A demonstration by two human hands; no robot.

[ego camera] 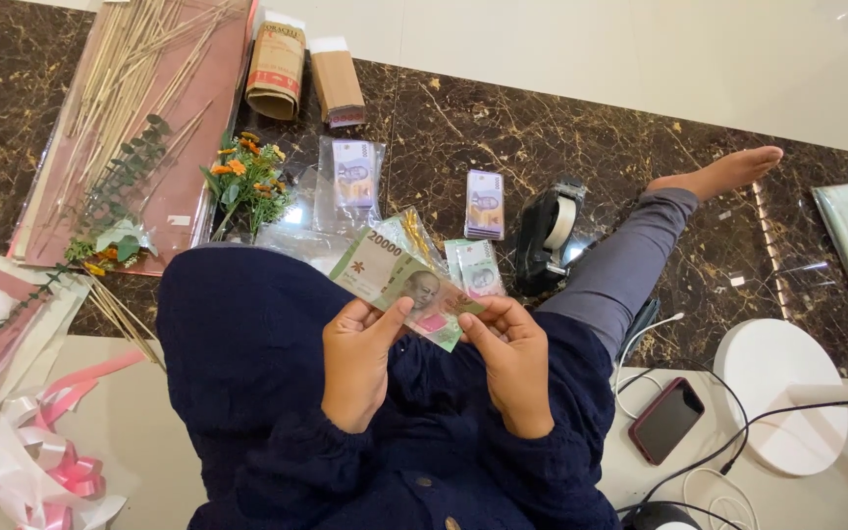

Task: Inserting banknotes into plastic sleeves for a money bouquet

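Note:
A green banknote (395, 278) is held flat in front of me, above my dark blue clothing. My left hand (357, 358) pinches its lower left part with thumb on top. My right hand (512, 358) grips its right end. Two more banknotes (473, 265) lie on the dark marble floor just beyond it. A purple banknote in a clear sleeve (353, 175) and a small stack of purple banknotes (484, 204) lie further out.
A black tape dispenser (548, 236) stands to the right of the notes. Orange flowers (247, 177), wooden sticks (130, 69), pink ribbon (41, 461), a phone (666, 419), cables and a white round base (782, 393) lie around. My outstretched leg (640, 245) points right.

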